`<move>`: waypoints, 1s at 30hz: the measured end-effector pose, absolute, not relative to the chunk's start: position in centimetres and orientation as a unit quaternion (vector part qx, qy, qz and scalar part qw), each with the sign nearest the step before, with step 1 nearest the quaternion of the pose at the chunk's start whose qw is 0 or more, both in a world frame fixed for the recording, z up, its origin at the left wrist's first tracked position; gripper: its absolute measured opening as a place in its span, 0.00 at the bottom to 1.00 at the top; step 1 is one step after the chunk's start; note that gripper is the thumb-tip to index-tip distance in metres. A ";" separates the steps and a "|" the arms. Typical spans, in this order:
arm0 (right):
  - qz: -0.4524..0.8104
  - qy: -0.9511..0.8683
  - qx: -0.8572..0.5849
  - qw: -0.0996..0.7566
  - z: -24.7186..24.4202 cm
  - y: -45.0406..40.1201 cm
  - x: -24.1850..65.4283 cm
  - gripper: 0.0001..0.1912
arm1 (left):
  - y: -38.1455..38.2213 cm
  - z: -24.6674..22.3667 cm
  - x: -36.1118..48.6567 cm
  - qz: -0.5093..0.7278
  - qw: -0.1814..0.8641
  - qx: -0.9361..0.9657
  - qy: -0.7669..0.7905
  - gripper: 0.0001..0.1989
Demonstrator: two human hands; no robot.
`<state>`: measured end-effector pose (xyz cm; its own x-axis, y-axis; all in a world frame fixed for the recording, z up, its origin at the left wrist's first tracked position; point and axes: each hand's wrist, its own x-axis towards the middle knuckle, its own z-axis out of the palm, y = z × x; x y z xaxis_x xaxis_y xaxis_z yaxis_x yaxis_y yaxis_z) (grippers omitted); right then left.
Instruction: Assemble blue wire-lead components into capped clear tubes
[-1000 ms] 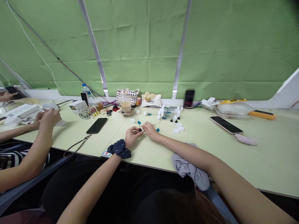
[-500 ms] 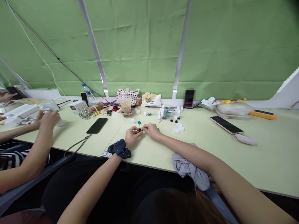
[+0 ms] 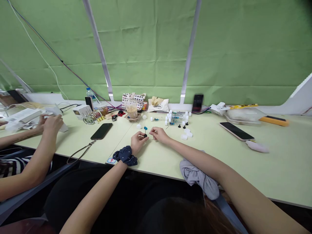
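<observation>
The left hand (image 3: 137,142) has its grip pinched on a small round black piece (image 3: 145,136), over the pale desk (image 3: 156,159), back from the front edge. The right hand (image 3: 160,135) pinches its grip just right of the piece; what it holds is too small to tell. Clear tubes with white caps (image 3: 177,117) lie behind the piece, to the right.

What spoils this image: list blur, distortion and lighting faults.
Head view: soft light on the table, near-black below its edge; head view: wide-angle stretch toward the sides; head view: pale pink object smeared, black piece in the left hand too small to make out.
</observation>
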<state>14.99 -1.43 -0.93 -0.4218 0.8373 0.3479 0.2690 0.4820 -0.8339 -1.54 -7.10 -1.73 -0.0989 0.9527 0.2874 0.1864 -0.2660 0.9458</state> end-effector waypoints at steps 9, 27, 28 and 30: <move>0.393 -0.782 -0.357 0.327 -0.7 -1.1 15.4 0.13 | -7.0 -1.8 -1.6 0.552 0.268 0.612 0.499 0.14; 0.252 -0.794 -0.431 0.348 -0.5 -2.1 14.6 0.09 | -5.8 -2.8 -2.3 0.588 0.294 0.555 0.510 0.16; 0.215 -0.802 -0.441 0.340 -0.5 -2.0 14.7 0.08 | -5.7 -3.0 -2.4 0.593 0.291 0.548 0.514 0.17; 0.156 -0.815 -0.462 0.314 -0.5 -1.8 15.1 0.06 | -5.4 -3.2 -2.6 0.596 0.286 0.543 0.517 0.17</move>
